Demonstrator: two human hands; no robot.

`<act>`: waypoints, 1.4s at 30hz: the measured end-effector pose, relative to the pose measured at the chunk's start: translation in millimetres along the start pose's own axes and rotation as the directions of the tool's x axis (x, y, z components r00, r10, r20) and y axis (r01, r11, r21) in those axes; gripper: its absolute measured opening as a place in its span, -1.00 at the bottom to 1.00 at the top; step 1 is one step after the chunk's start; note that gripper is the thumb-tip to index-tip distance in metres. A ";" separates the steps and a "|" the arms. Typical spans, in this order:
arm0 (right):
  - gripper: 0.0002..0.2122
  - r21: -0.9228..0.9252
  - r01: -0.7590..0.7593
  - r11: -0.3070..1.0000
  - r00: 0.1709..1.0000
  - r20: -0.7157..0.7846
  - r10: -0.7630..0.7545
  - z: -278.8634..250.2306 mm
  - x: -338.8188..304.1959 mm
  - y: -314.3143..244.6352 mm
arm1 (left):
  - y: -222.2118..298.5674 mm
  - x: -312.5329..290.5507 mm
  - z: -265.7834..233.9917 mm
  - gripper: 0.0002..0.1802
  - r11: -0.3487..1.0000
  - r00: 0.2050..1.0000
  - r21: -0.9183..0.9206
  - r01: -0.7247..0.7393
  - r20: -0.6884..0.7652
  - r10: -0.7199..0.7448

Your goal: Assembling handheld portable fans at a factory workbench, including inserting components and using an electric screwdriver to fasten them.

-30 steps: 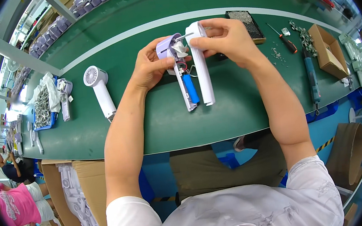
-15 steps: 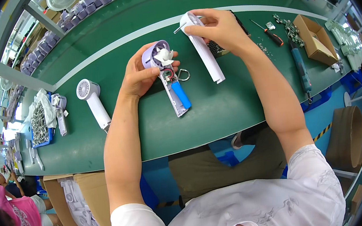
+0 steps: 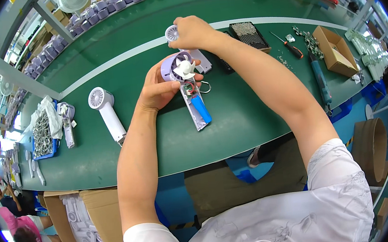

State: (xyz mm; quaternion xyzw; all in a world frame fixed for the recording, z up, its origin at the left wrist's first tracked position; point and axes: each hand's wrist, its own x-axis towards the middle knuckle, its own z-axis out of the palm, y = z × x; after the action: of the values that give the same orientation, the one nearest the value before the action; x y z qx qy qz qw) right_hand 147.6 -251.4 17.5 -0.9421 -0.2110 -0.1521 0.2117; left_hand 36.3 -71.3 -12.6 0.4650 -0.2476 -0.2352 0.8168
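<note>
My left hand is wrapped round the purple head of an opened handheld fan. White blades, red wires and a blue battery cell show in it, and a metal ring clip sticks out at its side. Farther off, my right hand is closed on a white fan cover by its round grille end. The cover's long handle part shows behind the opened fan, and my right fingers are partly hidden. Left of my left forearm, a closed white fan lies on the green table.
Screw trays, a screwdriver, a teal electric driver and a cardboard box lie on the right. At left are a blue bin of metal clips and another fan. A carton of white parts stands below the table edge.
My right hand has carried the white cover leftward, so it now lies beyond the opened fan and points another way. My left hand and the opened fan have shifted slightly right and nearer.
</note>
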 end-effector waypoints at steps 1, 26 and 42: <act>-0.54 -0.008 -0.014 1.000 0.999 0.041 0.014 3.4 -0.1 -1.5 | -1.7 1.1 -1.4 0.01 1.000 1.000 -0.012 -0.011 0.008 0.011; -0.69 0.679 -0.081 0.730 0.996 0.028 0.085 -32.7 -165.1 -41.3 | -8.6 1.7 -2.4 -0.21 0.991 0.983 -0.012 -0.131 -0.130 0.128; -0.74 0.802 -0.279 0.528 0.956 0.282 0.077 -21.4 -161.6 -22.6 | -8.9 2.4 -2.8 -0.07 0.991 0.990 0.065 -0.118 -0.070 0.122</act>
State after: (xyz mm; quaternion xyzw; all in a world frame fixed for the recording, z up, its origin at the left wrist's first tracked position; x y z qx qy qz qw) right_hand -6.8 -296.5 -17.1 -0.7546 -0.1812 0.0904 0.6242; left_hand 38.5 -75.0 -21.2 0.4823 -0.2520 -0.1606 0.8234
